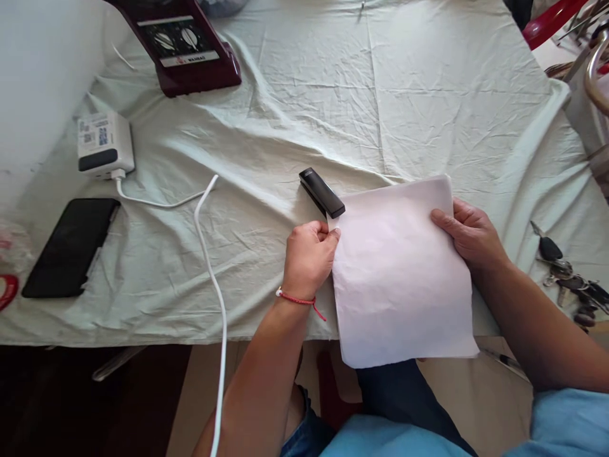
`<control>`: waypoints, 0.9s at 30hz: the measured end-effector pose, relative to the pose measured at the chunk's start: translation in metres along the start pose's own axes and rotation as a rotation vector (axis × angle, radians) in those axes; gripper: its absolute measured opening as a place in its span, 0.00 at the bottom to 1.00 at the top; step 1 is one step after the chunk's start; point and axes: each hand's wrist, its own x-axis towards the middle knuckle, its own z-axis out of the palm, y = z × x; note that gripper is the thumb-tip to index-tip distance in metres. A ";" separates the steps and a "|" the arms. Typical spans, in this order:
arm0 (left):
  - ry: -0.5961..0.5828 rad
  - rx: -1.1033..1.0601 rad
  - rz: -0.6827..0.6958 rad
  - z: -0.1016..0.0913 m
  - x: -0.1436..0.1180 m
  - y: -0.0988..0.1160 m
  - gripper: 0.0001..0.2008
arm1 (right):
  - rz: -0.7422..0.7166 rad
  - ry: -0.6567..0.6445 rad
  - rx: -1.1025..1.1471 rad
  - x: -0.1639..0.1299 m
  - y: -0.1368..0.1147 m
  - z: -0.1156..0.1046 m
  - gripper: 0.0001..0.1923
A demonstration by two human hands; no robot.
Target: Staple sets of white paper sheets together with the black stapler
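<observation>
Both hands are gripping a stack of white paper sheets (399, 273) overhanging the table's (333, 95) near edge, left hand (309, 257) pinching its top-left corner beside the black stapler (321, 192), right hand (469, 235) grasping the right edge, apparently squaring the sheets, so stapling would call for aligned corners.

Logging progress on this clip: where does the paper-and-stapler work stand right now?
Done: the white sheets look gathered into one stack, near edge hanging over the table edge. In hand: the left hand pinches the stack's top left corner and the right hand grips its right edge. Left: the black stapler lies untouched on the cloth just beyond that corner; I see no staple there.
</observation>
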 end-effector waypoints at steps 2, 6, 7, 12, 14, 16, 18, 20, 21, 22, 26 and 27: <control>0.031 -0.047 -0.015 -0.001 0.003 0.000 0.09 | 0.004 -0.034 0.042 0.000 -0.001 -0.001 0.20; 0.075 -0.124 -0.074 -0.004 0.006 0.004 0.09 | -0.037 -0.088 0.081 0.000 -0.001 -0.003 0.19; 0.076 -0.135 -0.084 -0.004 0.006 0.005 0.09 | -0.040 -0.085 0.072 0.001 0.000 -0.003 0.18; 0.085 -0.127 -0.077 -0.006 0.003 0.009 0.10 | -0.004 -0.023 -0.007 0.001 0.001 -0.001 0.16; 0.073 -0.110 -0.061 -0.007 0.003 0.008 0.10 | -0.006 0.004 -0.017 0.001 0.000 0.000 0.14; 0.047 -0.083 -0.040 -0.008 0.003 0.007 0.11 | -0.012 0.025 -0.031 0.001 0.000 0.002 0.14; 0.017 -0.051 -0.028 -0.008 0.003 0.005 0.13 | -0.023 0.039 -0.051 0.002 -0.001 0.002 0.14; -0.008 -0.021 -0.025 -0.008 0.002 0.004 0.15 | -0.031 0.049 -0.062 0.002 -0.001 0.002 0.14; -0.016 -0.007 -0.025 -0.008 0.002 0.004 0.15 | -0.031 0.050 -0.063 0.003 -0.001 0.002 0.15; -0.018 0.005 -0.024 -0.008 0.001 0.004 0.15 | -0.026 0.050 -0.060 0.003 -0.001 0.001 0.15; 0.002 0.024 -0.039 -0.010 -0.001 0.006 0.14 | 0.004 0.011 0.005 0.004 0.000 -0.001 0.15; 0.005 0.016 -0.049 -0.011 -0.002 0.007 0.14 | 0.003 -0.007 0.018 0.004 0.001 -0.002 0.16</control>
